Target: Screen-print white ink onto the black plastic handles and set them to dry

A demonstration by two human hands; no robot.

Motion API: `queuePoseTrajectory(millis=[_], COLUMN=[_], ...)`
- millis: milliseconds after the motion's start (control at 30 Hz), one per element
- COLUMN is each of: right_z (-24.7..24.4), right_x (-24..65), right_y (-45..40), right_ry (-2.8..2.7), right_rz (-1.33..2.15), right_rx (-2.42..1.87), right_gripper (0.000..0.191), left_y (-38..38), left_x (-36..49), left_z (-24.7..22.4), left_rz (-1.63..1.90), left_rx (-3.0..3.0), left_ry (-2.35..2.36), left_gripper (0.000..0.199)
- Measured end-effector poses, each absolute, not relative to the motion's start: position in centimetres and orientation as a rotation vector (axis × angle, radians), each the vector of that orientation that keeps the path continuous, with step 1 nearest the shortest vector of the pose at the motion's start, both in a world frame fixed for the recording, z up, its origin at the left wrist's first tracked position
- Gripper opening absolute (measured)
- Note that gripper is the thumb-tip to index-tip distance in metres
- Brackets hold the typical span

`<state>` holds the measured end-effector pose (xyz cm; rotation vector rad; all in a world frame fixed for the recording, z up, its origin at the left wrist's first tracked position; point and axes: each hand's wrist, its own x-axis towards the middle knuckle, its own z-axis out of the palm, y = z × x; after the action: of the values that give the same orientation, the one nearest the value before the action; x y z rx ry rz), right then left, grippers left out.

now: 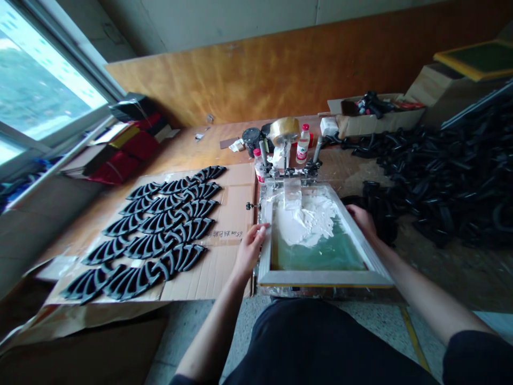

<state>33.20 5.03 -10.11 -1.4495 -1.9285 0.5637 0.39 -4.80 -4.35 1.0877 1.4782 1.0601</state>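
Note:
A screen-printing frame (324, 277) lies in front of me, with green mesh (316, 258) and thick white paste (308, 222) spread over its far part. A pale scraper-like block (292, 193) stands in the paste near the hinge clamps (286, 174). My left hand (250, 248) is at the frame's left side, its fingers bent and closed against the edge. On the other side, my right hand (362, 220) is close to the frame's right edge, beside black plastic parts (374, 200). Its fingertips are partly hidden, so its grip cannot be made out.
Rows of curved black pieces (158, 235) rest on cardboard (192, 278) at left. A large heap of black parts (449, 176) covers the right side. Behind the clamps stand red-capped bottles (302, 145), a tape roll (284, 128) and a black tub (251, 140).

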Motion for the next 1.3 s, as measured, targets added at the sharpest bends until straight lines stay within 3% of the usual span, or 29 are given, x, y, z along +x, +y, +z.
queuePoseTrajectory(millis=[100,200,233,400,600,733,900,1033,1200,1300], right_z=[-7.8,-6.0,-5.7,-7.0,-7.8,-7.3,-8.8,-8.0,-3.9,-2.2], right_x=[32.0,26.4,24.5,21.1,25.4,24.9,24.5,24.1,22.4,26.1], right_y=[7.7,9.1,9.2,6.3,2.3,2.8,0.9,1.5,8.2,12.2], right_ry=[-1.852,-2.088,-2.189,-2.564,-2.845,-2.703,-2.622,-2.57,-2.297,-2.056], right_rz=[0.348,0.239,0.256,0.366,0.466,0.448,0.402,0.482,0.312,0.286], right_rx=[-1.466,-1.306,-1.279,-1.267,-0.686,-0.844,-0.814,-0.924,-1.217,-1.364], right_gripper=[0.039,0.063,0.06,0.01,0.029,0.02,0.03,0.021,0.053,0.049], left_y=[-5.8,-5.6,-5.4,-5.2,-5.2,-5.2,-5.4,-5.4,-5.5,-5.2], left_x=[0.4,0.7,0.7,0.4,0.3,0.3,0.3,0.4,0.2,0.4], left_z=[-9.3,-12.4,-12.9,-13.9,-14.3,-14.2,-14.0,-13.5,-9.2,-4.9], left_rz=[0.948,0.879,0.862,0.817,0.79,0.801,0.851,0.874,0.929,1.04], left_rx=[1.067,1.119,1.137,1.176,1.18,1.179,1.143,1.142,1.054,1.005], left_ry=[1.593,1.729,1.748,1.737,1.774,1.772,1.738,1.71,1.562,1.483], left_gripper=[0.066,0.066,0.065,0.059,0.056,0.055,0.057,0.059,0.067,0.057])
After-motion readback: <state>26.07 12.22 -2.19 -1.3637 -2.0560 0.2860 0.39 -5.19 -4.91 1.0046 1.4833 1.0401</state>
